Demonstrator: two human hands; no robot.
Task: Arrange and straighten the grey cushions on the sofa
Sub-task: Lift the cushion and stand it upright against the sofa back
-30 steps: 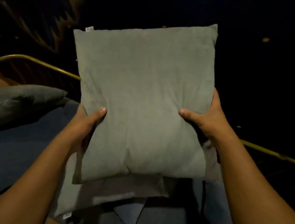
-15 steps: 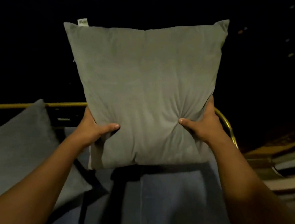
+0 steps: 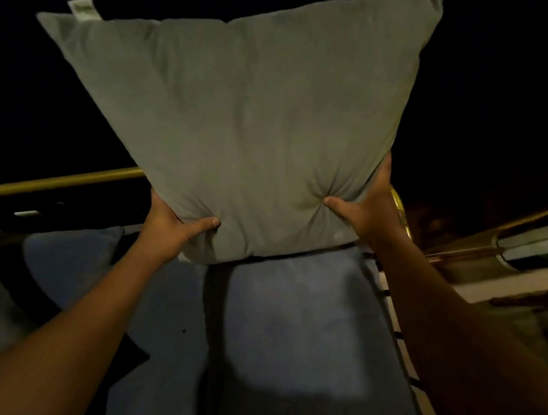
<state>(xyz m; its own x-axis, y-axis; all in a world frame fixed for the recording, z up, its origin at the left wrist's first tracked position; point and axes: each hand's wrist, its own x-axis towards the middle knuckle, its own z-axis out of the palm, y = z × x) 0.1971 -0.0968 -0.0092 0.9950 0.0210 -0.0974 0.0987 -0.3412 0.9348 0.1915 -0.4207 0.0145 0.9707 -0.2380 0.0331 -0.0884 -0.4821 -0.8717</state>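
From the head view, a large grey cushion (image 3: 241,127) is held up in the air in front of the person, filling most of the upper half of the picture. It is tilted, its top edge rising toward the right, and its upper right corner runs out of the frame. A small white label (image 3: 83,8) sticks up from its top left corner.

The left hand (image 3: 173,226) grips the cushion at its lower left corner, thumb pressed onto the front face and the other fingers hidden behind the fabric. The right hand (image 3: 365,208) grips the lower right edge the same way, its thumb digging in so that the cloth puckers into folds around it. Both grips are closed tight on the cushion, and both bare forearms reach up from the bottom corners of the picture.

Below the raised cushion lies the blue-grey seat of the sofa (image 3: 302,331), well apart from it. Another cushion (image 3: 65,261) rests on the sofa at the left, near the left forearm; its colour is hard to tell in the dim light. A brass-coloured rail (image 3: 47,184) runs behind the sofa on the left. The background beyond it is dark.
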